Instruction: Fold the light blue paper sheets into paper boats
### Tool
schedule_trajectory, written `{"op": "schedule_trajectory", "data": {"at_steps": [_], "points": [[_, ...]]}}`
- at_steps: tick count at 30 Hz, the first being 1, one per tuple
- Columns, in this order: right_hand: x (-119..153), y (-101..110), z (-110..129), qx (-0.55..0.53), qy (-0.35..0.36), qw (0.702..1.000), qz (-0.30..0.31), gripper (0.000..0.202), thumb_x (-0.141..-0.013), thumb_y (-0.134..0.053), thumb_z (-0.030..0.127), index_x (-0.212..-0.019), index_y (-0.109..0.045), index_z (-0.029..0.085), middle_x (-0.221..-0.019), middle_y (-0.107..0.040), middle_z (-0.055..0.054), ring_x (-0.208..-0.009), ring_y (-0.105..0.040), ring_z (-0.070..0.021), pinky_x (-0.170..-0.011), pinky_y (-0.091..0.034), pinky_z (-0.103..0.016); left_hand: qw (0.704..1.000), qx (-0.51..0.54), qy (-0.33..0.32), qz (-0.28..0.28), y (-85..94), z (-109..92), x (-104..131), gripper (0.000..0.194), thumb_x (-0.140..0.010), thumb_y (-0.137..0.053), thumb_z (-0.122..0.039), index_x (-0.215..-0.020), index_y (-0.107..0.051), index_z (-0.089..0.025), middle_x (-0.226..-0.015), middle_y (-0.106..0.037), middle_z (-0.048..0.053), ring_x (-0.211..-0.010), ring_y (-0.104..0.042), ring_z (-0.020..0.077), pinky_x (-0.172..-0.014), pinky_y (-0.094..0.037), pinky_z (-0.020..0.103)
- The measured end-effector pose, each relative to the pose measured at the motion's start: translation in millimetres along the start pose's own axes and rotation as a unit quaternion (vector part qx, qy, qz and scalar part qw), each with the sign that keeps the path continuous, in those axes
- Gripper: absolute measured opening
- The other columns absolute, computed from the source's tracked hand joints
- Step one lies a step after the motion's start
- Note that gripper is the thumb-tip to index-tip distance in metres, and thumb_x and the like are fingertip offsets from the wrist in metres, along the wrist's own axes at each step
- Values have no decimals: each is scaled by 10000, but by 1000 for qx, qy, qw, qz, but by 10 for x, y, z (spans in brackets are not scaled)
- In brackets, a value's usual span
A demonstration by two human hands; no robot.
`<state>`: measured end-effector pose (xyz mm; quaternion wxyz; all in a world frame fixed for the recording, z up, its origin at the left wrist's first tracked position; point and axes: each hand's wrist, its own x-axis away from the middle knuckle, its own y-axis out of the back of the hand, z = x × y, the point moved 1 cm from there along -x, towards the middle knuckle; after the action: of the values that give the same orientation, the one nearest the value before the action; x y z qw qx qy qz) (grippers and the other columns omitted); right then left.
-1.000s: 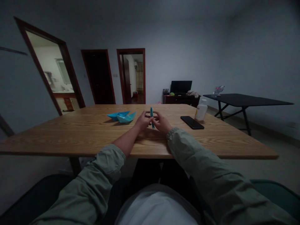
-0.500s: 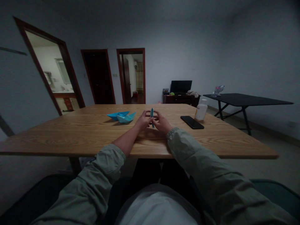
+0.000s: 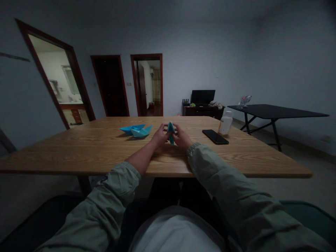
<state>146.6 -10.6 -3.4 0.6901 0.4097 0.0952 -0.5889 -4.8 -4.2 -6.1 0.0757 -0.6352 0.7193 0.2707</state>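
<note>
A folded piece of blue paper (image 3: 171, 132) stands upright between my two hands, a little above the wooden table (image 3: 105, 154). My left hand (image 3: 160, 135) grips its left side and my right hand (image 3: 182, 135) grips its right side, with fingers closed around the edges. The paper is spread partly apart, showing a pointed top; its inner folds are too small to make out. To the left of my left hand, two folded paper boats rest side by side on the table: a darker blue boat (image 3: 128, 130) and a lighter blue boat (image 3: 141, 132) overlapping it in view.
On the right of the table lie a black phone (image 3: 215, 137) and a white bottle (image 3: 225, 124) just behind it. Farther back stand a black folding table (image 3: 273, 111) and a dark cabinet (image 3: 202, 111) with a screen (image 3: 203, 97). The table's front edge is close to my lap.
The folded blue paper has gone from thin and edge-on to wider, its sides spreading apart between my fingers. My hands have barely shifted; the boats, phone and bottle stay put.
</note>
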Motion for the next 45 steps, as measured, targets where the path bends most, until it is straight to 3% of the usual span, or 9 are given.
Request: {"op": "schedule_trajectory", "data": {"at_steps": [7, 14, 20, 24, 28, 31, 37, 40, 45], "points": [[-12, 43, -2, 131, 17, 990, -46, 499, -829, -471, 176, -1327, -481, 197, -830, -661, -40, -704, -587, -178, -723, -482, -301, 998, -49, 1, -34, 55, -11, 9, 362, -793, -617, -283, -1143, -530, -258, -967, -635, 47, -627, -589, 120, -549, -469, 211], [-34, 91, -82, 135, -9, 989, -61, 484, -788, -460, 145, -1256, -568, 209, -777, -640, -17, -661, -563, -158, -673, -473, -268, 999, 15, 25, -25, 57, 34, -45, 347, -764, -629, -256, -1103, -560, -236, -832, -636, 15, -561, -562, 106, -506, -458, 210], [-46, 125, -79, 78, -50, 995, -46, 494, -773, -430, 140, -1225, -626, 180, -867, -684, -40, -591, -565, -127, -573, -497, -238, 986, 122, 114, 16, 99, 33, -103, 447, -781, -626, -284, -1215, -541, -228, -733, -607, 0, -488, -579, 107, -514, -505, 259], [-56, 133, -75, 53, -56, 997, -26, 541, -757, -414, 128, -1244, -642, 188, -858, -704, -39, -569, -577, -124, -555, -511, -236, 959, 218, 146, 105, 209, -49, -49, 589, -720, -603, -202, -1302, -514, -223, -811, -653, 43, -642, -670, 172, -581, -536, 281], [-70, 141, -122, 64, -46, 996, -29, 580, -715, -412, 87, -1228, -661, 194, -896, -713, -45, -612, -597, -128, -589, -519, -237, 931, 291, 152, 158, 283, -79, 0, 547, -739, -557, -278, -1279, -540, -191, -951, -661, 91, -780, -691, 228, -611, -552, 314], [-74, 133, -134, 46, -54, 997, -20, 580, -712, -415, 90, -1227, -660, 192, -856, -707, -46, -585, -593, -121, -544, -508, -226, 937, 284, 147, 139, 270, -34, -23, 520, -742, -613, -314, -1241, -564, -176, -961, -653, 88, -744, -677, 208, -595, -554, 311], [-79, 134, -74, -102, -96, 990, 16, 563, -785, -461, 176, -1341, -546, 187, -791, -679, -34, -610, -625, -121, -484, -497, -193, 966, 251, 66, 10, 255, 60, -109, 606, -641, -762, -216, -1207, -551, -182, -1031, -648, 63, -662, -609, 103, -537, -515, 219], [-99, 150, -103, -163, -122, 979, 5, 555, -821, -500, 238, -1374, -489, 193, -822, -674, -35, -638, -637, -126, -486, -510, -198, 973, 225, 50, -15, 271, 62, -115, 637, -653, -764, -238, -1238, -519, -187, -1034, -653, 64, -678, -615, 106, -558, -522, 226], [-138, 132, -209, -145, -132, 981, -9, 367, -772, -634, 267, -1122, -613, 156, -806, -660, -37, -688, -628, -144, -490, -529, -213, 983, 179, 48, -8, 270, 79, -116, 636, -652, -775, -308, -1222, -525, -177, -997, -665, 71, -730, -636, 146, -599, -547, 282]]}}
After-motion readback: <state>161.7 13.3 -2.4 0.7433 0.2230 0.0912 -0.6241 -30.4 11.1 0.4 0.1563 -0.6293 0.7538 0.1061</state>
